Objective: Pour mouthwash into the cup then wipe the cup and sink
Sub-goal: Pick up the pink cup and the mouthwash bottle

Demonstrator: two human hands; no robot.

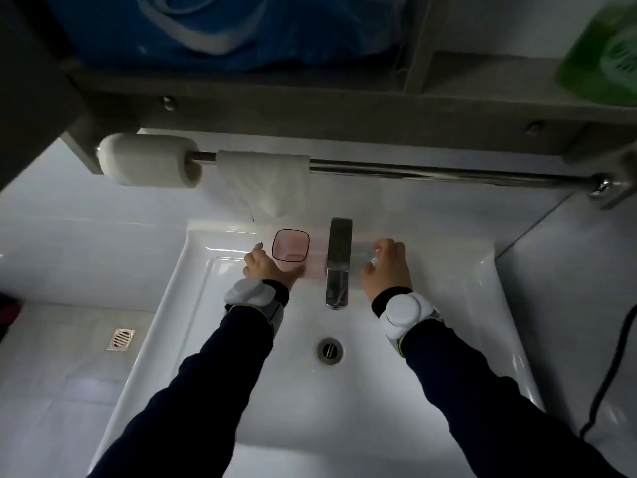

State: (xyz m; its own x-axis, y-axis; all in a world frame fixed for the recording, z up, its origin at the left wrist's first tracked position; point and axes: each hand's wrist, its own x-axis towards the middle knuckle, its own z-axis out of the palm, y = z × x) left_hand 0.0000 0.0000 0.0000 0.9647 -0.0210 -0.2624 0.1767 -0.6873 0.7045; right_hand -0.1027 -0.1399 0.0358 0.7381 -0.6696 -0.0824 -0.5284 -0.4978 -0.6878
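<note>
Sleeves [213, 384]: dark, two, nearest the camera, reaching forward over the basin; a white device is strapped at each wrist.

Sink [458, 339]: white, rectangular; drain [330, 350] at centre, looks dry. Tap [339, 260] stands on the back ledge, spout pointing toward the camera.

Cup [290, 246]: pale pink, translucent, dark rim, upright on the back ledge left of the tap. Whether it holds liquid cannot be told.

Left hand [267, 267]: at the cup's near-left side, fingers partly curled and touching or very nearly touching its wall; thumb spread. A full grasp is not evident.

Right hand [387, 267]: right of the tap, on the ledge, fingers curled around something clear and blurred, probably the mouthwash bottle [367, 253]; the hold looks closed, but the object is too faint to confirm.

Rail [431, 169]: metal, under the cabinet. Carries a paper roll [148, 158] at left and a white cloth [265, 181] hanging just behind the cup.

Step in hand, by judgement: the opening one, steadying the cup and taking up the bottle; no pouring or wiping is evident.

Next move calls for: a firm grip on the bottle, cap off if fitted, mouth brought over the cup's rim clear of the tap, and a slow tilt while the left hand steadies the cup.
</note>
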